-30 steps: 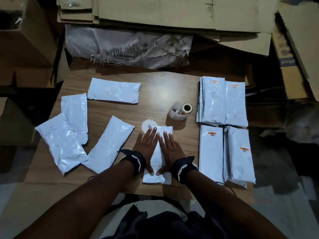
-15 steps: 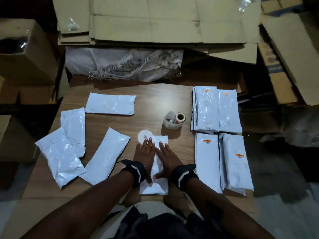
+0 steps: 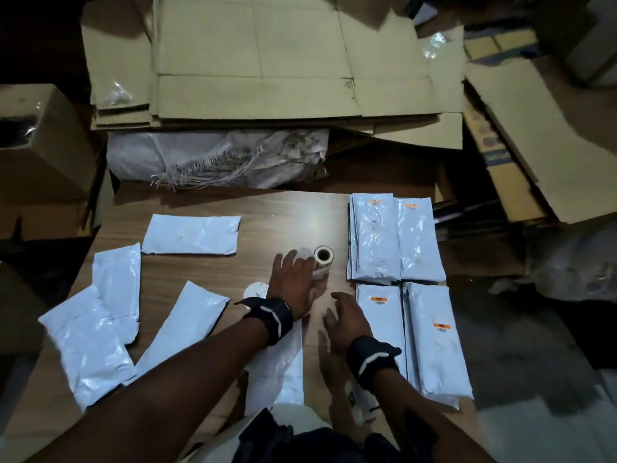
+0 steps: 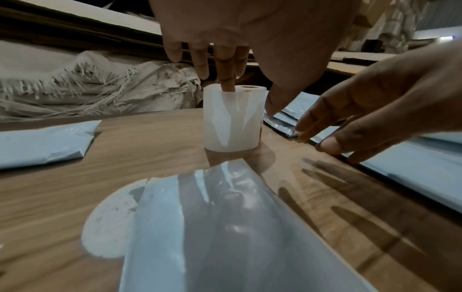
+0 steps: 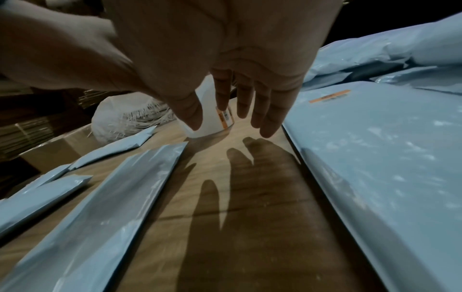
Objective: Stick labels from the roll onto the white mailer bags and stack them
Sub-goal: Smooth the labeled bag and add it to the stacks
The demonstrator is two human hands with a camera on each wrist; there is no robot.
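Observation:
The label roll [image 3: 323, 257] stands upright mid-table, a loose loop of liner on its left. My left hand [image 3: 305, 267] is at the roll with straight fingers. In the left wrist view one fingertip [image 4: 227, 85] dips into the liner loop of the roll [image 4: 232, 118], the thumb close beside it. My right hand [image 3: 334, 307] hovers spread over bare wood, holding nothing, with the roll [image 5: 212, 123] just beyond its fingers [image 5: 268, 122]. An unlabelled white mailer [image 3: 283, 365] lies in front of me, partly under my left forearm. Several labelled mailers [image 3: 380, 329] lie stacked at the right.
Several unlabelled mailers [image 3: 117, 279] lie scattered on the left half of the wooden table [image 3: 283, 222]. A white paper disc [image 3: 254, 289] sits by my left wrist. Flattened cardboard [image 3: 267, 61] and a frayed woven sack [image 3: 217, 155] crowd the far edge.
Both hands have lifted off the mailer in front of me. The left hand has gone forward to the roll; the right has drifted right, above the table.

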